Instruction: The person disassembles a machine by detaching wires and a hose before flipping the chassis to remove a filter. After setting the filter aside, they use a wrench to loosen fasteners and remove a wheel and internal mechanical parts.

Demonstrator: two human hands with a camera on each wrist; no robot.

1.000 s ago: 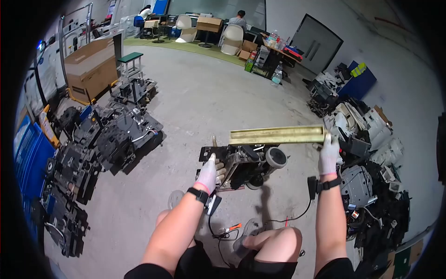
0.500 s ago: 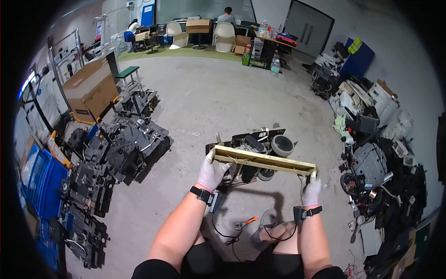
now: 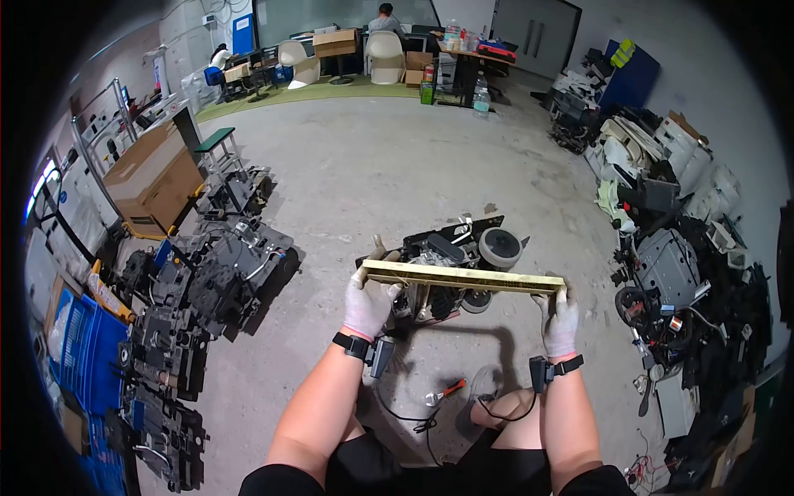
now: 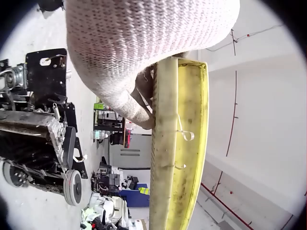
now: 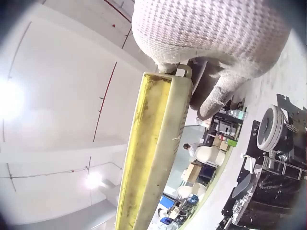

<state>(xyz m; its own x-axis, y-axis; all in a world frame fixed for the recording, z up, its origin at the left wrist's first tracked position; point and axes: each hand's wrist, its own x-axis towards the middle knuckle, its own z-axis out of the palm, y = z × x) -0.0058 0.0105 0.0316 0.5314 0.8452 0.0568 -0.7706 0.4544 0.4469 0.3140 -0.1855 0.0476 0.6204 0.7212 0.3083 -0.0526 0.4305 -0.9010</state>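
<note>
Both hands wear white gloves and hold up a long yellowish plastic trough point(image 3: 463, 276), one at each end. My left hand point(image 3: 368, 307) grips its left end; my right hand point(image 3: 559, 322) grips the right end. In the left wrist view, a thin curled strip point(image 4: 186, 134) hangs inside the trough's stained channel. The right wrist view shows a small loop at the end beside my gloved fingers point(image 5: 216, 103). Beyond the trough on the floor stands a dark machine chassis point(image 3: 447, 245) with grey wheels point(image 3: 500, 247), partly hidden by the trough in the head view.
An orange-handled tool point(image 3: 447, 392) lies on the floor near my foot. Dark machine modules point(image 3: 236, 264) line the left side beside a blue crate point(image 3: 87, 351). Scrap parts point(image 3: 666, 264) are heaped along the right wall. Two people sit at desks far back.
My left hand has left the chassis and taken the trough's left end. The trough has come down and nearer, and has turned so a narrow edge faces the head camera.
</note>
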